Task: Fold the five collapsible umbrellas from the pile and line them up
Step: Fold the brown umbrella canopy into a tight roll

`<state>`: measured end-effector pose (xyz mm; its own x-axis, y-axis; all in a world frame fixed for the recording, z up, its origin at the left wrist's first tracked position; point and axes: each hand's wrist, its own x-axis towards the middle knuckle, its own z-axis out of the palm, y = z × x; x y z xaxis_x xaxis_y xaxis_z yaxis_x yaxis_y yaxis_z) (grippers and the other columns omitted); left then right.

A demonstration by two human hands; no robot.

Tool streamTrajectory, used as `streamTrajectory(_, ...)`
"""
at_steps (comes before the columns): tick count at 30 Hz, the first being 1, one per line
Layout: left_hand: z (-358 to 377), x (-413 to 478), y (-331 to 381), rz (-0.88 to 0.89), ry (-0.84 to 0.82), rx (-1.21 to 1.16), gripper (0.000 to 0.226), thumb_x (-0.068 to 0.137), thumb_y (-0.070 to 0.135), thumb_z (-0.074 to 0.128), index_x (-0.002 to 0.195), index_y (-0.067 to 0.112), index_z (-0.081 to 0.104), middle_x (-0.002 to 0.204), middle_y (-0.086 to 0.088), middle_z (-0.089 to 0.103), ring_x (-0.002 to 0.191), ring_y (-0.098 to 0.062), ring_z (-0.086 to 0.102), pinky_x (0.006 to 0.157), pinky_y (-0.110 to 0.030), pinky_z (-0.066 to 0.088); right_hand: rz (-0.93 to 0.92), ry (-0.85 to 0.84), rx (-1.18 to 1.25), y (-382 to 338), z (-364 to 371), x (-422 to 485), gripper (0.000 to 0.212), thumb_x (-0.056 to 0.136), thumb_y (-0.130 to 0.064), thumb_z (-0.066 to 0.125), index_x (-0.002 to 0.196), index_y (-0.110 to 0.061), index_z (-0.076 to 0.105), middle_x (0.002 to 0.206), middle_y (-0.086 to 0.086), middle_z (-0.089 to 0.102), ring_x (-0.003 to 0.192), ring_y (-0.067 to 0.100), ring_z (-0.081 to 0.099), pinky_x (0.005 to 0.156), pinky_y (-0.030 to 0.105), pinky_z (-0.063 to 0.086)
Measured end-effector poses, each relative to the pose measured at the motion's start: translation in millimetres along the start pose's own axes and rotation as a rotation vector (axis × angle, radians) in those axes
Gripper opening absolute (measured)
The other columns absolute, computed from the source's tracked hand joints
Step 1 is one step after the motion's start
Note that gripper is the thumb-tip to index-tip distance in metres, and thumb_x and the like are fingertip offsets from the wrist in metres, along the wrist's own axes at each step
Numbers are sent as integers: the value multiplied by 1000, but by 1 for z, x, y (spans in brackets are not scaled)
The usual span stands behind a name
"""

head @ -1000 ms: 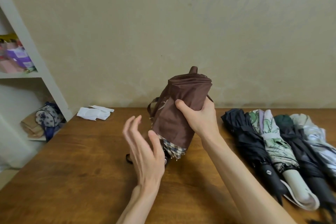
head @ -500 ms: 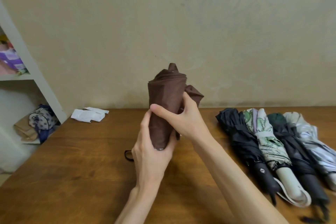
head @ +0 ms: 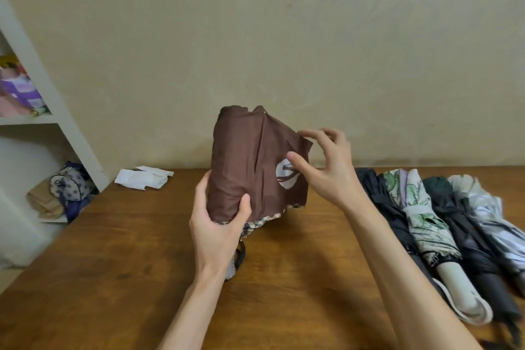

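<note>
A brown umbrella [head: 241, 162] with a plaid hem and a white round logo stands upright above the wooden table [head: 113, 258]. My left hand [head: 216, 224] grips its lower part. My right hand [head: 326, 167] is at the loose fabric flap on the right side, thumb on the logo, fingers spread near the flap's edge. The handle and strap poke out below my left hand. On the right lie several folded umbrellas side by side: a black one [head: 380, 202], a floral one [head: 420, 221], a dark one [head: 460, 224] and a pale grey one [head: 491, 213].
White folded paper [head: 142, 177] lies at the table's far left edge. A white shelf unit [head: 56, 111] stands at the left with a spotted bag [head: 71, 186] and colourful items. A beige wall rises behind the table.
The canopy has loosened and spread wider, showing the white logo. My right hand left its grip on the bundle and moved right to the flap. My left hand kept hold lower down.
</note>
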<state>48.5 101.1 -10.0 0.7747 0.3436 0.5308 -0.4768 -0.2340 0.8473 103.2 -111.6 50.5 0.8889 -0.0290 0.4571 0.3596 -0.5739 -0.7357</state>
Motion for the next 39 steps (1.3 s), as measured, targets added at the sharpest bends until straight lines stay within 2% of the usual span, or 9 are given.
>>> streamTrajectory(3, -1, 0, 0, 66, -31, 29, 72, 86, 15, 86, 148, 26, 52, 141, 17, 61, 130, -1, 60, 102, -17, 53, 36, 0, 45, 8, -7, 4, 20, 96, -42, 75, 111, -37, 63, 129, -4, 46, 137, 19, 41, 113, 42, 42)
streamTrajectory(11, 2, 0, 2, 94, -62, 7, 72, 85, 9, 86, 150, 17, 53, 140, 22, 60, 131, 1, 60, 102, -14, 51, 87, -58, 37, 27, -18, 8, 20, 92, -42, 80, 83, -30, 67, 108, -1, 67, 108, 14, 63, 90, 36, 50)
streamTrajectory(17, -5, 9, -4, -27, -54, -43, 72, 87, 16, 85, 149, 28, 51, 138, 19, 61, 126, 1, 62, 100, -15, 53, 23, -187, 214, 15, -43, 3, 26, 93, -35, 81, 87, -12, 70, 86, 2, 79, 76, 23, 74, 77, 36, 58)
streamTrajectory(20, -8, 14, -10, -53, -93, -23, 70, 88, 19, 85, 149, 28, 52, 140, 17, 62, 127, -1, 63, 102, -19, 54, -15, -126, 235, 15, -46, 3, 20, 98, -26, 77, 88, -11, 69, 90, 3, 79, 84, 25, 76, 81, 41, 61)
streamTrajectory(26, -9, 14, -10, -64, -100, -30, 70, 88, 20, 85, 149, 28, 52, 141, 14, 62, 126, 0, 62, 98, -14, 53, 94, -114, 626, 8, -53, -1, 16, 106, -12, 63, 107, 3, 70, 106, 17, 79, 92, 17, 75, 79, 24, 58)
streamTrajectory(29, -9, 14, -9, -70, -100, -44, 70, 88, 19, 85, 149, 29, 52, 140, 15, 62, 125, 1, 63, 97, -14, 54, 180, -136, 633, 5, -50, -3, 14, 102, -17, 70, 112, -7, 71, 106, 15, 79, 87, 17, 76, 72, 23, 58)
streamTrajectory(33, -9, 13, -9, -80, -92, -42, 72, 87, 21, 85, 149, 31, 49, 139, 19, 60, 123, 5, 62, 93, -11, 53, 253, -73, 418, 9, -39, -1, 33, 86, -18, 89, 112, -15, 69, 87, 7, 79, 81, 27, 78, 77, 42, 63)
streamTrajectory(36, -10, 14, -9, -88, -93, -44, 73, 88, 20, 84, 150, 29, 48, 139, 20, 58, 122, 8, 61, 93, -10, 52, 229, 15, 493, 7, -38, 2, 26, 91, -12, 83, 114, -18, 72, 83, -4, 77, 82, 21, 77, 72, 34, 61)
streamTrajectory(39, -10, 15, -9, -93, -97, -48, 72, 87, 20, 84, 149, 31, 48, 139, 22, 57, 122, 10, 60, 93, -9, 52, 139, -54, 642, 3, -46, 2, 32, 97, -7, 75, 125, -22, 73, 92, 19, 74, 94, 29, 76, 86, 38, 62)
